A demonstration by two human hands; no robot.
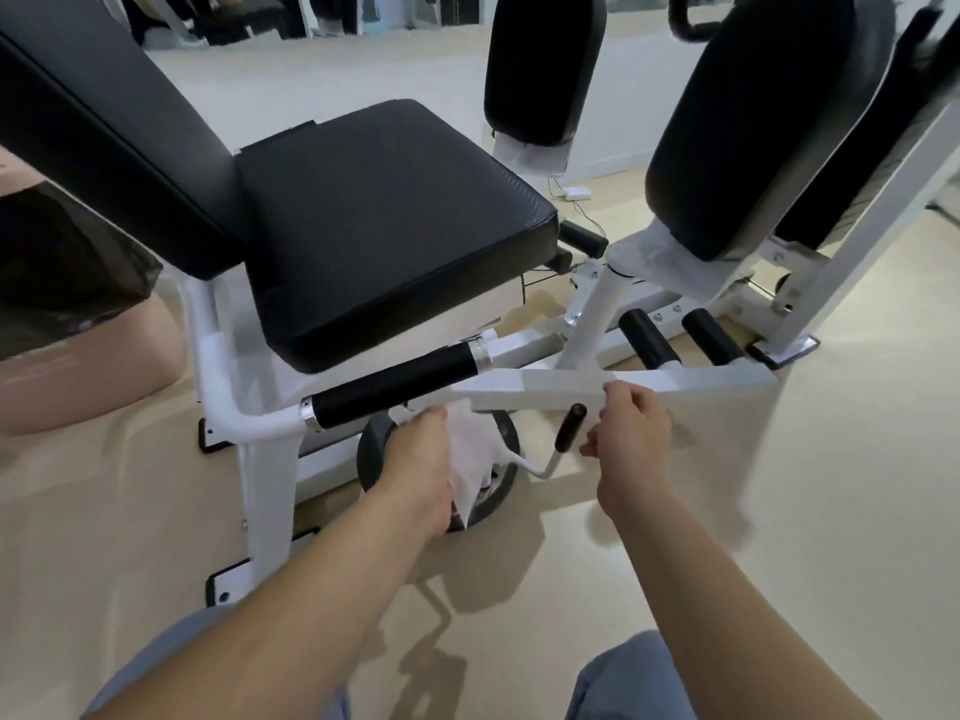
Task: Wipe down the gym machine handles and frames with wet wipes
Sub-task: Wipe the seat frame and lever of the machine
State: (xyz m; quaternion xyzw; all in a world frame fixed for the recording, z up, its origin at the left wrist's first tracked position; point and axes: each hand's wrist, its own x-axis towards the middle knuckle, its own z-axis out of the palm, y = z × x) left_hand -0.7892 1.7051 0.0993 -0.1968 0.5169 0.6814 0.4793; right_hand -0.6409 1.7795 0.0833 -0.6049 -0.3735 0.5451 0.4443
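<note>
A white gym machine frame runs across the middle, under a black padded seat. A black foam handle lies along the frame's near side. My left hand holds a crumpled white wet wipe just below that handle, in front of a grey adjustment wheel. My right hand is beside a small black-tipped lever, fingers curled with the fingertips up against the white frame bar; whether it grips anything is unclear.
Two tall black leg pads stand at the back right, with black foot rollers below. A dark bag and another person's leg are at the left. Beige floor lies around; my knees show at the bottom.
</note>
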